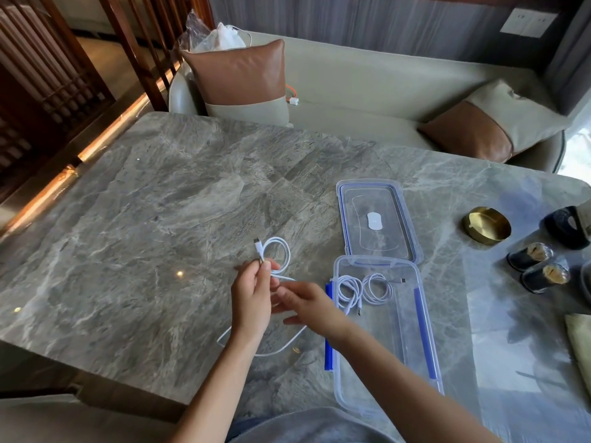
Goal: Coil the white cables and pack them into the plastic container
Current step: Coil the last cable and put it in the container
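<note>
My left hand pinches a white cable just below its plug, with one loop standing above the fingers. My right hand holds the same cable just right of the left hand. The cable's loose tail trails on the table under my wrists. A clear plastic container with blue clips lies open to the right of my hands. Two coiled white cables lie in its far end.
The container's clear lid lies flat just beyond it. At the right edge stand a brass ashtray, two small dark jars and a dark holder. A sofa with cushions runs along the table's far side.
</note>
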A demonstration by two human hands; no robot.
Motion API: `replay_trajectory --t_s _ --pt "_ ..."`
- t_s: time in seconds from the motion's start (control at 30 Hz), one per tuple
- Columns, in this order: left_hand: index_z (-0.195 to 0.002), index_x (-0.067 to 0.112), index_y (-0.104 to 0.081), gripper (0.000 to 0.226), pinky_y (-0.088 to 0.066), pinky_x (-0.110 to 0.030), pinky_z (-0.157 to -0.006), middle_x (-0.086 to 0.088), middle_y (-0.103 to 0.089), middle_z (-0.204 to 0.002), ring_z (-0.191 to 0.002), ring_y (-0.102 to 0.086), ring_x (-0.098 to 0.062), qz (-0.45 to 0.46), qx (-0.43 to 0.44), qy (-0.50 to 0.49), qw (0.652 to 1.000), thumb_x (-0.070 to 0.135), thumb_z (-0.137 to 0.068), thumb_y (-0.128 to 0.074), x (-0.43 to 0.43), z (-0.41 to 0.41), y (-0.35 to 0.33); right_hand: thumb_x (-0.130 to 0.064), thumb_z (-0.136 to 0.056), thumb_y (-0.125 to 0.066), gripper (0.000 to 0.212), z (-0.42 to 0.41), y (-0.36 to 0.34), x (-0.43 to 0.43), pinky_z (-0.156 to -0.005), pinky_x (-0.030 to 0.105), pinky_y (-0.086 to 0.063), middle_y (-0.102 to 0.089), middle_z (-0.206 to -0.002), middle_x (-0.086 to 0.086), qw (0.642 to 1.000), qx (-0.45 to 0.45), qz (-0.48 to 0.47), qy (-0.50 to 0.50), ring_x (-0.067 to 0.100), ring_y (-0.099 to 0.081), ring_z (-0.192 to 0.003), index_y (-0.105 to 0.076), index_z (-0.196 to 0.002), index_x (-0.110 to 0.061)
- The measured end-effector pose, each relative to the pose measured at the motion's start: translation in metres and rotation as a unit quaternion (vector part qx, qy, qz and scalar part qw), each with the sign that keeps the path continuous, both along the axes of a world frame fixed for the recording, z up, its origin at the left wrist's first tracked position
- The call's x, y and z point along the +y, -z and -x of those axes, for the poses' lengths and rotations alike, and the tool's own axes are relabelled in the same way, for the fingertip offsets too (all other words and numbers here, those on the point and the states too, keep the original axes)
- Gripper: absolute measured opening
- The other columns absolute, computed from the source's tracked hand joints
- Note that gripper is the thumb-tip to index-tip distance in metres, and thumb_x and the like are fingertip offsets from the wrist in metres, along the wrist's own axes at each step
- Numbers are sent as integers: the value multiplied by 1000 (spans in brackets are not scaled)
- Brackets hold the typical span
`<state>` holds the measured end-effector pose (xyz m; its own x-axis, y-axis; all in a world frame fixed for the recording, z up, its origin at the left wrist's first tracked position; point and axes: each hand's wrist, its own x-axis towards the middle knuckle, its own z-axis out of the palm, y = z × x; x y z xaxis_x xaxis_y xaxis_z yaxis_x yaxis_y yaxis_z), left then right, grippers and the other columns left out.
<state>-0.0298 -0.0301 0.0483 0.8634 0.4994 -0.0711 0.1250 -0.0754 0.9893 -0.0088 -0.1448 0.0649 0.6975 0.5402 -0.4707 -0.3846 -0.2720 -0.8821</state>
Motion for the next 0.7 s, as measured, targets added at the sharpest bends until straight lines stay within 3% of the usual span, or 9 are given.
replay_trajectory --t_s 0.13,0.23,0.4,0.47,0.57,0.7 --pt "-79 17 -61 26 -54 -26 -71 -11 -67 -82 -75 -67 -18 7 -3 33 999 10 -96 -42 -2 0 2 -27 -100 -39 32 -5 -4 -2 -76 25 -50 -71 -100 3 986 60 -70 136 11 -66 -90 -64 -107 -10" --pt "-75 19 -60 30 -51 -17 -65 1 -66 -76 -67 -64 -3 7 12 65 998 8 -96 -41 -2 -2 2 -27 -99 -41 31 -8 -8 -4 -78 24 -49 -72 -98 4 978 75 -94 169 8 -68 -91 -65 -107 -8" --pt "-71 17 -59 32 -50 -18 -58 -3 -59 -67 -62 -58 -12 18 83 133 987 11 -96 -40 8 -4 4 -22 -98 -43 26 -15 -7 -6 -74 22 -50 -71 -96 2 975 29 -73 206 10 -65 -88 -68 -97 -15" --pt "-69 16 -57 33 -50 -22 -58 -4 -56 -63 -57 -57 -11 30 111 165 980 10 -97 -39 12 -1 5 -19 -98 -44 24 -19 -8 -6 -72 24 -48 -69 -89 1 978 4 -60 198 11 -62 -82 -67 -96 -15" --pt "-69 14 -53 34 -49 -24 -57 -3 -53 -63 -56 -56 -11 39 121 189 974 9 -98 -37 18 3 6 -14 -97 -45 27 -28 -14 -11 -63 21 -45 -62 -71 -3 993 -68 -5 95 4 -56 -65 -63 -77 -16" --pt "-70 13 -51 33 -48 -16 -55 -4 -52 -65 -62 -54 -16 34 122 223 967 8 -98 -35 29 6 4 -30 -93 -54 25 -34 -20 -17 -58 17 -46 -65 -70 -5 997 -67 14 18 9 -59 -70 -65 -75 -16"
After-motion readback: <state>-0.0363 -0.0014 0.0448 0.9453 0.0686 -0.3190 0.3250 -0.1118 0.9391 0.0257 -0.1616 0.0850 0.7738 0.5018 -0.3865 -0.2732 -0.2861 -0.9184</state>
